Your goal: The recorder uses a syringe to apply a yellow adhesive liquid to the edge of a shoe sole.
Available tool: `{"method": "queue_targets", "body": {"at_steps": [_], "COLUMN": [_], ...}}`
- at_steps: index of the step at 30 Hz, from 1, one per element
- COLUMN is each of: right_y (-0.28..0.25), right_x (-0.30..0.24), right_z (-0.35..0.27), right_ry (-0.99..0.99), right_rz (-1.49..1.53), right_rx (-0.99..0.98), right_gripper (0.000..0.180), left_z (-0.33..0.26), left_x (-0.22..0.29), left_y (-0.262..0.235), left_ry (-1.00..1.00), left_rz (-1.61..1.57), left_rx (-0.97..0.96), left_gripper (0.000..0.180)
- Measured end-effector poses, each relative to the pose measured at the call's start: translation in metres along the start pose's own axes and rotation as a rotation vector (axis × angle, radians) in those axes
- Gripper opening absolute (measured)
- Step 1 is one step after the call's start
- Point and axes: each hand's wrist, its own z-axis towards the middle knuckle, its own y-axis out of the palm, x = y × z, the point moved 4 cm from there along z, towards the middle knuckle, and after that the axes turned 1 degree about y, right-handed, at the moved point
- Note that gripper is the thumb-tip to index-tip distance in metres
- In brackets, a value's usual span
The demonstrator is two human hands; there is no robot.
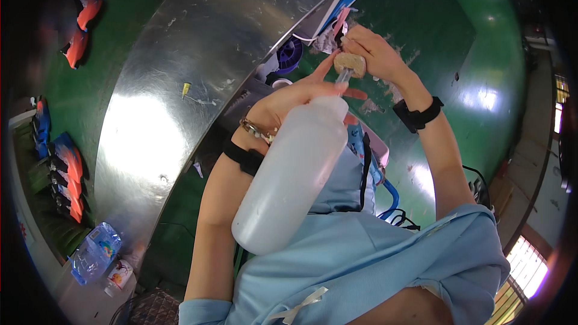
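A large translucent white plastic bottle (295,174) lies tilted across the front of my body, its neck pointing up and away. My left hand (304,93) is closed around its neck end, with fingers showing beyond it. A clear narrow nozzle (344,76) sticks out of the neck and reaches a tan, rough-looking block (350,65). My right hand (376,53) is curled against that block, its fingertips pinched together just beyond it. Close to those fingertips are a small dark piece and a pink strip (342,19); whether the fingers hold them I cannot tell.
A metal table (138,72) curves along the left, with a small yellow tip (186,89) and white scraps on it. Beyond its edge stands a purple spool (289,54). A clear plastic bottle (96,253) is at lower left. Orange-and-black swim fins (66,174) lie farther left.
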Motion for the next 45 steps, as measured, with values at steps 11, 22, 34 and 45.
{"method": "queue_targets", "body": {"at_steps": [11, 22, 34, 45], "right_y": [-0.068, -0.111, -0.070, -0.106], "right_x": [-0.130, -0.033, -0.035, -0.066], "right_z": [0.021, 0.029, 0.030, 0.079], "right_ry": [-0.484, 0.340, 0.295, 0.046], "right_rz": [-0.461, 0.171, 0.272, -0.213], "right_rx": [0.191, 0.544, 0.354, 0.383], "right_gripper": [0.017, 0.037, 0.029, 0.016], "left_z": [-0.056, -0.219, -0.126, -0.108], "left_x": [0.061, 0.138, 0.255, 0.217], "left_y": [0.058, 0.146, 0.128, 0.116], "left_ry": [0.282, 1.405, 1.724, 1.795], "left_rz": [0.618, 1.230, 1.579, 2.340], "left_rx": [0.026, 0.403, 1.039, 1.162], "left_gripper": [0.118, 0.128, 0.082, 0.056]}}
